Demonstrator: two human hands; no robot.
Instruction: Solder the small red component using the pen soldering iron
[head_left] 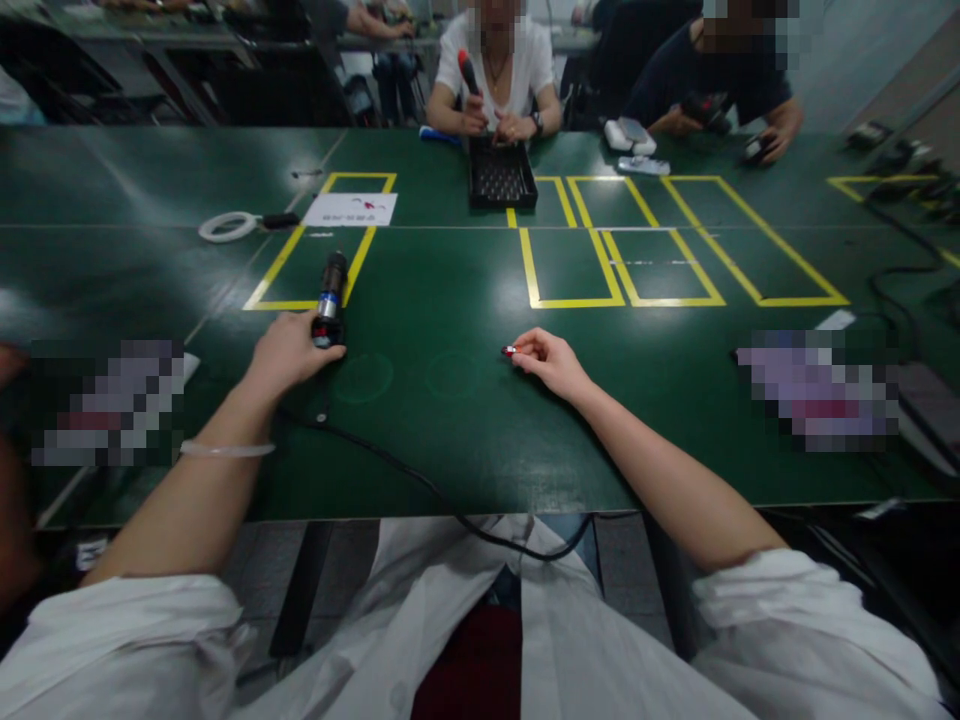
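Observation:
My left hand (289, 352) is closed around the lower end of a black cylindrical tool (331, 285) with a blue and silver band and some red near its base. The tool lies on the green table, pointing away from me; its near end is partly hidden by my fingers. To the right, my right hand (551, 362) pinches a small red, white and black piece (509, 351) between thumb and fingertips, just over the table top. The piece is too small to name. A black cable (405, 468) runs from near my left wrist over the table's front edge.
Yellow tape frames (577, 303) mark the green table (420, 270). A printed sheet (351, 209) and a coiled white cable (228, 227) lie at the left. Across the table, a person works over a black tray (502, 180). Blurred-out flat items lie at both sides.

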